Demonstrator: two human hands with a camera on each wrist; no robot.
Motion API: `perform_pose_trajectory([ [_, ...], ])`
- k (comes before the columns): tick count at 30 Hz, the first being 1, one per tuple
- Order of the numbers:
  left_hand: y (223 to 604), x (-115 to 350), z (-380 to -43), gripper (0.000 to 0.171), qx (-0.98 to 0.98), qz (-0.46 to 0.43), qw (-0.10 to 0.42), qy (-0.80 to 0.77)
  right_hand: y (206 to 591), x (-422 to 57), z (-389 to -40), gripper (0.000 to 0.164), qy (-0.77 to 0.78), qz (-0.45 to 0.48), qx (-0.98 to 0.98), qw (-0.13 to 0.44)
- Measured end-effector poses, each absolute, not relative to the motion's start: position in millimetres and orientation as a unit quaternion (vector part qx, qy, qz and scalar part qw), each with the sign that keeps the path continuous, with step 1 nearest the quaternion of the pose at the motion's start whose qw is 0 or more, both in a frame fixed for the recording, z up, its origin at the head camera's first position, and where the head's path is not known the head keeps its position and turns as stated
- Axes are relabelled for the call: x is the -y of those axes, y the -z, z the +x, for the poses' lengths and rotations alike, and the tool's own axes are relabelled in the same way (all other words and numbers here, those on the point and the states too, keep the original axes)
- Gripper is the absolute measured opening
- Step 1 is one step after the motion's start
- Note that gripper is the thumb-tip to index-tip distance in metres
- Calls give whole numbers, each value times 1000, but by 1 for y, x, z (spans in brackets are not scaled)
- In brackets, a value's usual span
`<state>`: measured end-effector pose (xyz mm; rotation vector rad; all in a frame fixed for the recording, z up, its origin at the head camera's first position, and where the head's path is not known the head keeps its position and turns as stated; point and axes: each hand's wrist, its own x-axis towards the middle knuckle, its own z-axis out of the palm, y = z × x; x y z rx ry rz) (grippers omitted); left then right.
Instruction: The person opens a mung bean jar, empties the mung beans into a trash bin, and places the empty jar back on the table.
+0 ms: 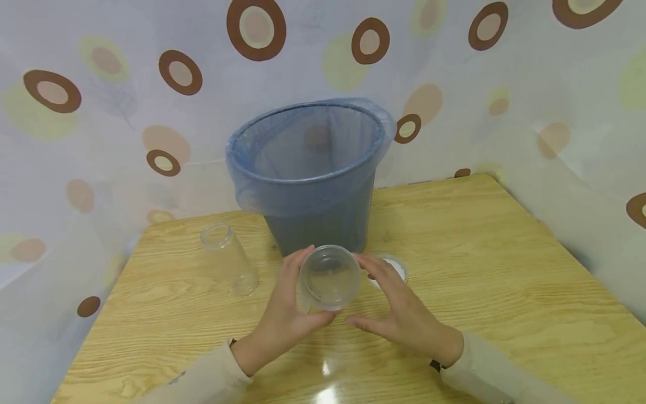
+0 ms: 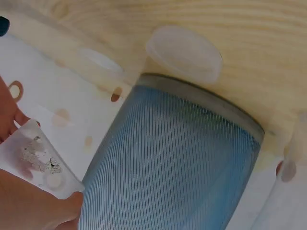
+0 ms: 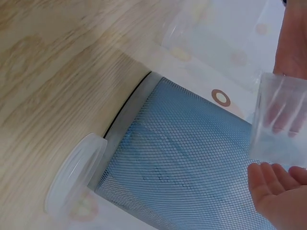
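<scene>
A clear plastic cup [image 1: 330,278] is held up in front of the bin, its round end turned towards my head camera. My left hand [image 1: 287,306] grips it from the left, fingers along the far side and thumb at the lower edge. On the cup's right side is my right hand [image 1: 398,306], with fingertips by its upper edge and the thumb apart from it. In the right wrist view the right hand's fingers [image 3: 271,184] are loosely bent beside the cup [image 3: 280,120]. Fingers show through the cup's clear wall.
A blue mesh bin [image 1: 323,224] with a thin blue bag [image 1: 313,191] over its rim stands behind the hands. To the left is a tall clear container [image 1: 229,255]. A round, whitish lid-like piece [image 1: 396,268] lies right of the bin on the wooden table [image 1: 504,269].
</scene>
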<state>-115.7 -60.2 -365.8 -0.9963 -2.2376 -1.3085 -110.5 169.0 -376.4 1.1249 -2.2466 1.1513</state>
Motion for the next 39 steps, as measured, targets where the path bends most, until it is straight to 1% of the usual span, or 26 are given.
perform_pose_trajectory([
  [5,377,55,-115,98,798,-327,117,492,378,-167,-113,92,-391,374,821,181],
  [10,387,52,-117,94,809,-292,61,507,383,-165,-114,82,-361,356,844,177],
  [13,392,51,-120,90,808,-281,30,517,387,-165,-114,78,-347,338,860,161],
  [17,398,48,-124,86,802,-276,-9,529,390,-165,-114,77,-329,323,876,141],
  [23,404,41,-130,87,803,-258,-67,532,392,-167,-116,75,-303,294,900,109],
  [28,405,37,-131,91,832,-223,-82,501,394,-168,-118,77,-294,270,913,84],
  [35,405,36,-132,91,833,-196,-115,505,390,-167,-120,75,-280,258,922,76],
  [39,410,37,-132,91,832,-194,-115,508,393,-166,-120,74,-283,254,923,56],
])
